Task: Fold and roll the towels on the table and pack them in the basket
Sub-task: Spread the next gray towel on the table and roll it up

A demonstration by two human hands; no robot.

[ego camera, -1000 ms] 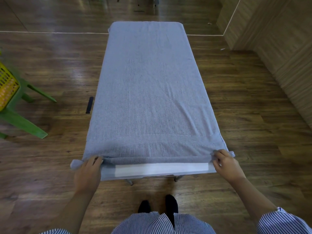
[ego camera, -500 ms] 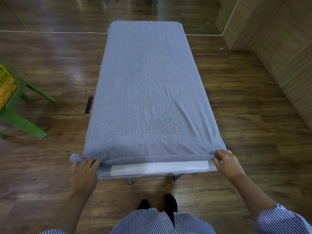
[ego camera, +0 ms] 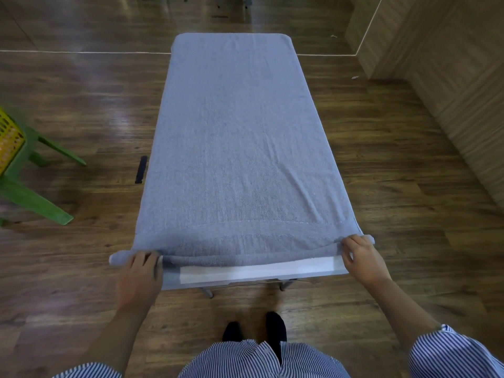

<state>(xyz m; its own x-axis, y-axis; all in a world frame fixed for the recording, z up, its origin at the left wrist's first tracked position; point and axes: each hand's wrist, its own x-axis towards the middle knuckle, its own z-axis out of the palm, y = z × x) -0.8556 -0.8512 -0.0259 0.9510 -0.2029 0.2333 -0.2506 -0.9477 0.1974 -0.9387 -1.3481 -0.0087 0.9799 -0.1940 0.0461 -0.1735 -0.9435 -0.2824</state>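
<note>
While both hands grip its rolled near edge, left hand (ego camera: 140, 274) and right hand (ego camera: 361, 257) at opposite corners, grey towel (ego camera: 237, 148) covers worktop (ego camera: 256, 271); wooden floor (ego camera: 395, 165) below.

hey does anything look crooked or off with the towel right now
Slightly. The towel's rolled near edge sticks out past the table at the left hand, farther than at the right hand, so the roll looks off-centre.

Grey towel (ego camera: 237, 148) flat along the table (ego camera: 256, 272), near edge rolled; yellow basket (ego camera: 9, 143) far left.
</note>
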